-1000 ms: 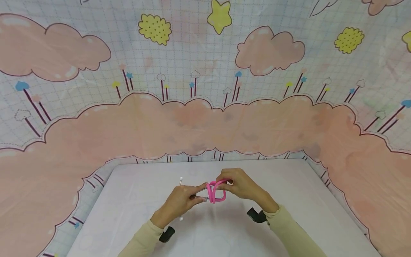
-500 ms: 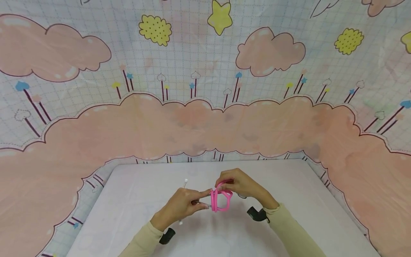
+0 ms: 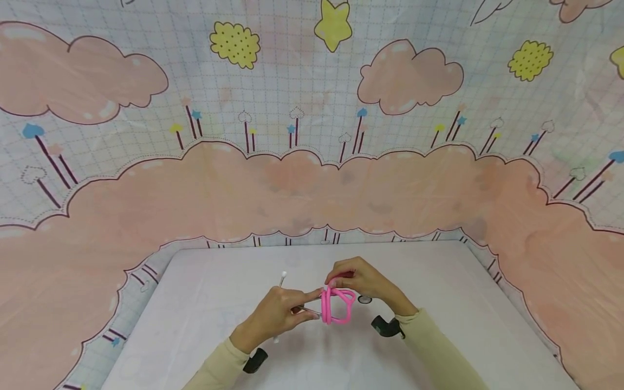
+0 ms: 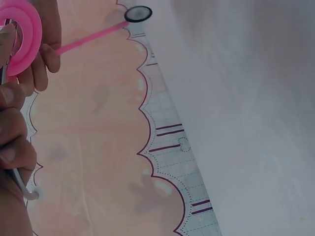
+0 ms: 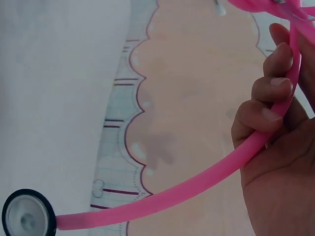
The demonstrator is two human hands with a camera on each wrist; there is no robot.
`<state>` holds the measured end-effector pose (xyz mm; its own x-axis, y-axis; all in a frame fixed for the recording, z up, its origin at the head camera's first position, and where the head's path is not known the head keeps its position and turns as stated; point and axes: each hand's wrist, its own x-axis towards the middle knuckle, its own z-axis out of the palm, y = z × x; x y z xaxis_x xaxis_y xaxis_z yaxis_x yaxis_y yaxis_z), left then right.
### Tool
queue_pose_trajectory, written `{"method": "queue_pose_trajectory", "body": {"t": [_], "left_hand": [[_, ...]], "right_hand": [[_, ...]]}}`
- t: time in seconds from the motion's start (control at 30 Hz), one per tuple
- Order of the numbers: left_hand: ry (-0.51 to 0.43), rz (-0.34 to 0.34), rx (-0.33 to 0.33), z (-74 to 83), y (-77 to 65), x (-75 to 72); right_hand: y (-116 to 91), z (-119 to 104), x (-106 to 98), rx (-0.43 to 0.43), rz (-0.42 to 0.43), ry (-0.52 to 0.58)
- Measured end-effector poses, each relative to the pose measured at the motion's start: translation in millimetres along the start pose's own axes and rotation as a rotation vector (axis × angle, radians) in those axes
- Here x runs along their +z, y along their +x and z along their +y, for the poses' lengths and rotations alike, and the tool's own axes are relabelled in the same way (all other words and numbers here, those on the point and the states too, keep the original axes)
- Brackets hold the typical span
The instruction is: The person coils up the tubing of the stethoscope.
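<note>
Stethoscope (image 3: 327,307) gripped by left hand (image 3: 274,310), right hand (image 3: 362,278), both curled.

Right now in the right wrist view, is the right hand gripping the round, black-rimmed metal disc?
No, the right hand grips the smooth pink tube, with the disc at the tube's end, apart from the hand.

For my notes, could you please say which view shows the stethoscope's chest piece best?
The right wrist view: the chest piece is largest and nearly face-on there, though cropped below. The left wrist view shows it whole but slanted; the head view, small.
</note>
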<state>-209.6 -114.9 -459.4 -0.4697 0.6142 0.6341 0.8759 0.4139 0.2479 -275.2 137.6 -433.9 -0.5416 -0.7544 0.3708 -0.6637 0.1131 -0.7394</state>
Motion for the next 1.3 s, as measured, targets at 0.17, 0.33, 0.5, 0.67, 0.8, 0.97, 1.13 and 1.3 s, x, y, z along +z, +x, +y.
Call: {"method": "queue_pose_trajectory", "body": {"t": [0.17, 0.33, 0.5, 0.67, 0.8, 0.97, 1.13, 1.3], "left_hand": [[-0.002, 0.044, 0.020, 1.8, 0.5, 1.7], [0.022, 0.074, 0.003, 0.7, -1.0, 3.7], [0.011, 0.097, -0.026, 0.7, -1.4, 3.7], [0.014, 0.127, -0.063, -0.6, -1.5, 4.5], [0.012, 0.177, -0.092, -3.6, -1.7, 6.1], [0.025, 0.246, -0.132, -7.8, -2.8, 7.8], [0.052, 0.284, -0.156, -12.3, -4.2, 10.3], [0.082, 0.330, -0.189, -15.2, -4.2, 12.1]], "right_hand": [[-2, 7, 4, 0.035, 0.029, 0.057], [-2, 10, 9, 0.102, 0.062, 0.094], [-3, 11, 15, 0.151, 0.101, 0.115], [-5, 11, 19, 0.234, 0.153, 0.044], [-6, 11, 21, 0.307, 0.180, 0.027], [-7, 14, 25, 0.361, 0.205, 0.055], [-6, 15, 29, 0.386, 0.210, 0.081], [-3, -4, 31, 0.423, 0.196, 0.097]]}}
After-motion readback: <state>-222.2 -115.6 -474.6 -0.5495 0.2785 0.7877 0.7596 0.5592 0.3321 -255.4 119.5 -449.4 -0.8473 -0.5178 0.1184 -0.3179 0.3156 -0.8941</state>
